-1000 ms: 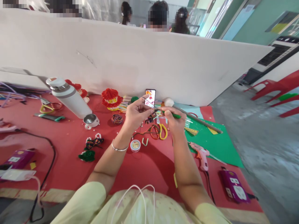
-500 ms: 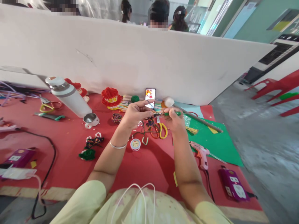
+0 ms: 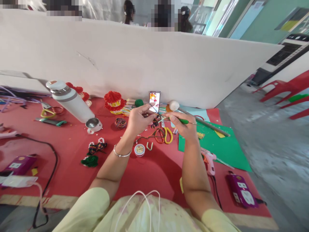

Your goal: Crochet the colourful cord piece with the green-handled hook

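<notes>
My left hand (image 3: 140, 118) pinches dark multicoloured yarn work (image 3: 154, 122), with a strand running up over its fingers. A green-handled hook (image 3: 183, 121) lies in my right hand (image 3: 185, 126), its thin shaft pointing left to the yarn between both hands. The fingertips of the two hands are close together. Behind them a lit phone (image 3: 154, 98) leans upright against the white board. Scissors with red and yellow handles (image 3: 168, 135) lie just below the hands. A round spool (image 3: 139, 149) and a bent pale green piece (image 3: 149, 146) rest nearer to me.
At left stand a white bottle (image 3: 73, 102) and a metal cup (image 3: 93, 125). Beaded yarn pieces (image 3: 96, 147) lie below them. A pink glue gun (image 3: 209, 162) and purple box (image 3: 242, 190) are at right, near a green sheet (image 3: 231, 151). A white board (image 3: 135, 58) closes off the back.
My right hand has shifted slightly right and turned, so more of the green handle shows. My left hand keeps its pinch on the yarn work, nearly in place.
</notes>
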The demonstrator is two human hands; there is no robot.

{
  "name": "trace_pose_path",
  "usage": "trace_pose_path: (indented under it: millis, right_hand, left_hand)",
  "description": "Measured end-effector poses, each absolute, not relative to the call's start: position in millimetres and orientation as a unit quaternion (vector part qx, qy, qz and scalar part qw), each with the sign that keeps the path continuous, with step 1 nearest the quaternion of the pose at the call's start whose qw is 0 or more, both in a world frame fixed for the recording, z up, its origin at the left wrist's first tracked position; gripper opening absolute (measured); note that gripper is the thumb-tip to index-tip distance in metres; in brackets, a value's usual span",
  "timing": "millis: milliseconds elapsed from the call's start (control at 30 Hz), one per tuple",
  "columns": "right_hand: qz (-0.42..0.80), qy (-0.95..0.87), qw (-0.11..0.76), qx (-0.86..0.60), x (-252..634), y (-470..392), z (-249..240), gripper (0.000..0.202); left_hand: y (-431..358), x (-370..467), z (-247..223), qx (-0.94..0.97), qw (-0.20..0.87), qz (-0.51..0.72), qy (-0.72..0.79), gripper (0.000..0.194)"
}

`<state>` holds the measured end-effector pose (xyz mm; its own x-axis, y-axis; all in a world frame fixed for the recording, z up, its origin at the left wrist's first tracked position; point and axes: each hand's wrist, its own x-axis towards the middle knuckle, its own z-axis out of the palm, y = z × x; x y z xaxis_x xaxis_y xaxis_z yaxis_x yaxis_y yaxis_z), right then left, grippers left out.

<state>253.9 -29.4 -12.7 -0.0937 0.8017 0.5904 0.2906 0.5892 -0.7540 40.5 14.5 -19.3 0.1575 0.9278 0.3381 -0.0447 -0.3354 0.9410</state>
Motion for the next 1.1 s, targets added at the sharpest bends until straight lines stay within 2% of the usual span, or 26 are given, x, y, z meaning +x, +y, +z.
trace_pose_path:
  millis: [133, 233, 333, 433, 533, 633, 767, 833, 933, 1000, 1100]
  right_hand:
    - [0.066, -0.768, 0.551, -0.320, 238.9, -24.3, -22.0, 0.026]
    - [-0.089, -0.784, 0.548, -0.277, 226.8, -19.2, -32.2, 0.049]
    - [-0.153, -0.771, 0.561, -0.259, 222.6, -17.5, -35.6, 0.059]
    - [-0.088, -0.793, 0.554, -0.239, 228.2, -19.5, -29.2, 0.053]
    - [0.024, -0.818, 0.514, -0.259, 237.1, -25.6, -17.5, 0.040]
    - [0.081, -0.812, 0.490, -0.307, 243.9, -35.6, -6.5, 0.028]
    - [0.222, -0.759, 0.498, -0.356, 251.2, -44.4, -1.1, 0.013]
    - [0.309, -0.706, 0.531, -0.353, 251.5, -41.5, -6.2, 0.016]
    - [0.404, -0.612, 0.606, -0.308, 241.4, -28.3, -21.9, 0.034]
    - [0.392, -0.582, 0.649, -0.295, 229.7, -18.8, -32.3, 0.046]
    - [0.263, -0.618, 0.680, -0.295, 216.5, -11.7, -40.1, 0.032]
  left_hand:
    - [13.0, 41.2, -14.7, 0.562, 0.497, 0.562, 0.348, 0.055]
    - [14.0, 36.4, -8.1, 0.505, 0.618, 0.524, 0.298, 0.057]
    - [17.5, 29.2, -3.7, 0.464, 0.721, 0.452, 0.246, 0.050]
    - [21.2, 24.9, -4.0, 0.460, 0.746, 0.424, 0.229, 0.046]
    - [22.5, 25.3, -7.4, 0.505, 0.674, 0.462, 0.279, 0.046]
    - [21.2, 26.6, -10.5, 0.562, 0.568, 0.500, 0.334, 0.043]
    - [18.6, 23.2, -10.4, 0.601, 0.560, 0.463, 0.332, 0.038]
    - [17.6, 21.5, -9.0, 0.601, 0.592, 0.440, 0.308, 0.038]
    - [15.9, 24.5, -7.7, 0.569, 0.655, 0.417, 0.269, 0.039]
    - [14.7, 29.9, -7.5, 0.536, 0.681, 0.428, 0.258, 0.040]
    - [13.5, 37.1, -7.0, 0.499, 0.673, 0.482, 0.257, 0.039]
